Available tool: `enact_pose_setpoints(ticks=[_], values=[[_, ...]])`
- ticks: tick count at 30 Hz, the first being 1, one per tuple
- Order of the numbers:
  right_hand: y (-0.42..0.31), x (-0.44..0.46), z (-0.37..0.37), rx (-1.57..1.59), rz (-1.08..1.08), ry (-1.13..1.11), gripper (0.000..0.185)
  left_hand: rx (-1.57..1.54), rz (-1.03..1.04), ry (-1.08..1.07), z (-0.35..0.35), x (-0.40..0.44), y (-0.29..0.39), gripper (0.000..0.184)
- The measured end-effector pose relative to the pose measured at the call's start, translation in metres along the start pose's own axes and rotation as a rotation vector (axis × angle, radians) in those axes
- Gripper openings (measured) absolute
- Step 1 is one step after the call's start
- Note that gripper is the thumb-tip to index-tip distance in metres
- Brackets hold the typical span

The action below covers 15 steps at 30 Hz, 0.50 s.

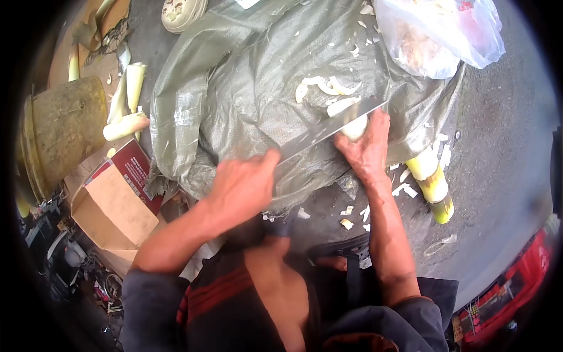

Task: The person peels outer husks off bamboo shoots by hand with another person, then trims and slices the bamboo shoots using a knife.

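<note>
My left hand (243,183) is closed around the handle of a long knife (311,137), its blade slanting up to the right. Slightly blurred, that hand hides the handle. Gripped in my right hand (368,149) is a pale, peeled piece of bamboo shoot (354,129). The blade crosses over this piece, and its tip reaches past my right fingers; whether the edge touches the piece I cannot tell. Under both hands spreads a grey-green woven sack (252,100). Curved white peelings (328,86) lie on it just beyond the knife.
A yellow-green stalk piece (433,185) and scattered scraps lie right of my right forearm. At upper right sits a filled clear plastic bag (422,44). Leftward are a dirty yellow bucket (67,129), an open cardboard box (114,208) and cut stalks (126,126). A pale shoe (183,13) shows at top.
</note>
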State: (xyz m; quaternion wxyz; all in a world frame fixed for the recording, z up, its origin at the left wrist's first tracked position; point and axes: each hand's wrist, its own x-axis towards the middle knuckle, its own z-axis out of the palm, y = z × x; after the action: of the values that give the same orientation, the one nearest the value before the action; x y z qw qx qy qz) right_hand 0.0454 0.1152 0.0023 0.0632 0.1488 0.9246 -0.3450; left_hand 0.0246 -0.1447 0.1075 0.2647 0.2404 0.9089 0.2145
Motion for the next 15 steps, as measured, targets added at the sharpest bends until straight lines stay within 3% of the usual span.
enact_pose_setpoints(ticks=[7, 15], values=[[0.007, 0.008, 0.004, 0.044, -0.083, 0.114, 0.072, -0.044, -0.052, -0.032, 0.014, -0.005, -0.004, 0.018], [0.008, 0.013, -0.01, 0.084, -0.044, 0.013, 0.074, -0.059, -0.04, -0.058, 0.037, 0.069, 0.009, 0.022]])
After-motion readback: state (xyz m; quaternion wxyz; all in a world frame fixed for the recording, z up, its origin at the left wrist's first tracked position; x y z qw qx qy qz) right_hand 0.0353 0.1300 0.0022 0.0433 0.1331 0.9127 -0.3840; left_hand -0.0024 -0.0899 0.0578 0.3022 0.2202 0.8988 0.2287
